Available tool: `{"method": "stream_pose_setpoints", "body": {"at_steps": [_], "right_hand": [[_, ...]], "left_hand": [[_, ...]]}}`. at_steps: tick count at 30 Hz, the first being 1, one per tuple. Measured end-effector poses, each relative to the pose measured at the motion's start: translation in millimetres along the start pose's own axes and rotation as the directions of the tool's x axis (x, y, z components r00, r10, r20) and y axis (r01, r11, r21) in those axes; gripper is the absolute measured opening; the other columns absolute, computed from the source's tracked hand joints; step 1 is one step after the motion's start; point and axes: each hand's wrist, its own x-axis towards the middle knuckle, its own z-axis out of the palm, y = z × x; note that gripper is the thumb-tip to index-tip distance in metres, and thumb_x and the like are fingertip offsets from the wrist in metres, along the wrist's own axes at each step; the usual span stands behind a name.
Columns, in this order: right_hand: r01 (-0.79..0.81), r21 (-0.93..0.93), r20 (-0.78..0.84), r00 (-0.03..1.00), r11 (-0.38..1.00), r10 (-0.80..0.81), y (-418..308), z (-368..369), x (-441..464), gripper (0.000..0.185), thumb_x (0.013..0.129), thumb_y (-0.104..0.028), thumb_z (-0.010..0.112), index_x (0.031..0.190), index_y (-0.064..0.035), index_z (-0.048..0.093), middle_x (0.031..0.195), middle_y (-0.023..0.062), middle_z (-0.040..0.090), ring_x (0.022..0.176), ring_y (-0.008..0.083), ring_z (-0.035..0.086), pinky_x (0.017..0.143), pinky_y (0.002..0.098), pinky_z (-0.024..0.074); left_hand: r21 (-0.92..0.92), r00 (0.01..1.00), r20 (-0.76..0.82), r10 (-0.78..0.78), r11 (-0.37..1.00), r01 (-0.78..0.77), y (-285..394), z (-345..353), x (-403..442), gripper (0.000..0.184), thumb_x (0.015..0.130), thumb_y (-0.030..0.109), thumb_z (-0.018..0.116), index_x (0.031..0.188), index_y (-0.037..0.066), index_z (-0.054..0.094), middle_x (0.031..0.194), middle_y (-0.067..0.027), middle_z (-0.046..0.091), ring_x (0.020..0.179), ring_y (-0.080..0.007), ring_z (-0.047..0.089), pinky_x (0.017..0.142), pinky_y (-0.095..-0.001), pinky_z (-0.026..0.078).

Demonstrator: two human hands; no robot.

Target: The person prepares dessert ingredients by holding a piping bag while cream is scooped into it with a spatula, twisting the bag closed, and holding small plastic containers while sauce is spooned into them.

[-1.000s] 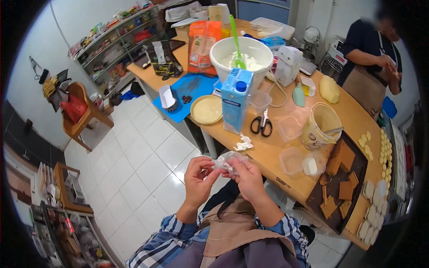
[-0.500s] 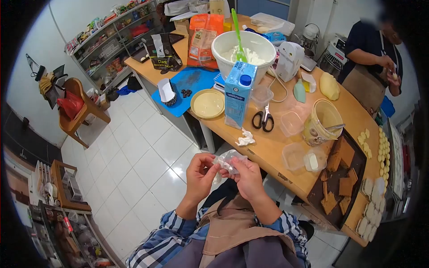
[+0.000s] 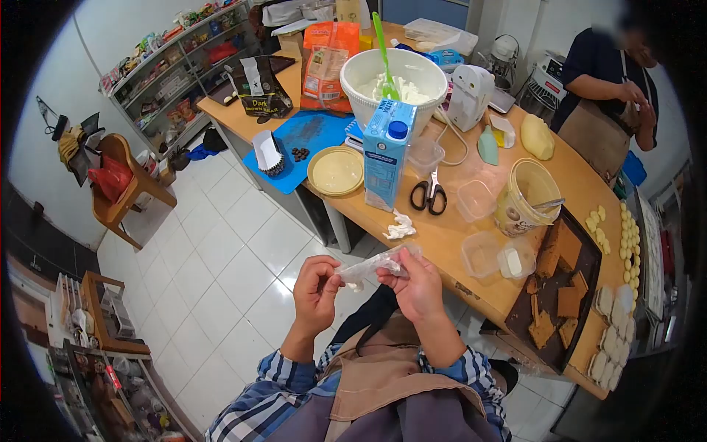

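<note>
Just outside the near edge of the tabletop, a translucent plastic bag spans the gap between both hands, above the tiled floor. The left hand pinches one end between thumb and curled fingers; the right hand grips the opposite end. A crumpled white scrap lies at the near edge, beside a blue screw-cap carton and black-handled scissors. Toward the right end of the tabletop, a dark baking tray carries broken brown slabs.
</note>
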Motion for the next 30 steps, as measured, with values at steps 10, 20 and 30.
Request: {"method": "stream_pose_setpoints", "body": {"at_steps": [10, 20, 30], "right_hand": [[0.060, -0.225, 0.163, 0.986, 0.973, -0.023, 2.1, -2.2, 1.9, 0.024, 0.093, -0.022, 0.049, 0.088, -0.0005, 0.061, 0.085, 0.0070, 0.063, 0.073, 0.0153, 0.061, 0.068, 0.0294, 0.0509], [0.026, -0.147, 0.182, 0.983, 0.989, 0.001, 1.5, 5.0, -0.3, 0.028, 0.094, -0.022, 0.048, 0.092, 0.0019, 0.062, 0.088, 0.0088, 0.063, 0.079, 0.0147, 0.061, 0.072, 0.0298, 0.0506], [0.037, 0.156, 0.282, 0.956, 0.987, -0.081, 0.3, 8.8, -4.7, 0.035, 0.091, -0.017, 0.052, 0.119, 0.0027, 0.044, 0.103, 0.0108, 0.057, 0.093, 0.0169, 0.058, 0.077, 0.0303, 0.0498]], "left_hand": [[-0.429, 0.790, 0.456, -0.409, 0.677, 0.598, -3.8, -12.8, 14.8, 0.019, 0.093, 0.025, 0.047, 0.092, 0.006, 0.052, 0.076, -0.0057, 0.059, 0.065, -0.0092, 0.050, 0.063, -0.0228, 0.041], [-0.340, 0.758, 0.447, -0.474, 0.694, 0.635, -11.9, 5.1, 8.8, 0.014, 0.081, 0.013, 0.068, 0.087, 0.003, 0.061, 0.071, 0.0007, 0.058, 0.062, -0.0056, 0.049, 0.057, -0.0198, 0.039], [-0.513, 0.839, 0.302, -0.453, 0.665, 0.543, -10.2, 13.6, 7.4, 0.008, 0.083, 0.008, 0.064, 0.084, 0.001, 0.061, 0.076, -0.0033, 0.062, 0.065, -0.0078, 0.054, 0.060, -0.0215, 0.042]]}}
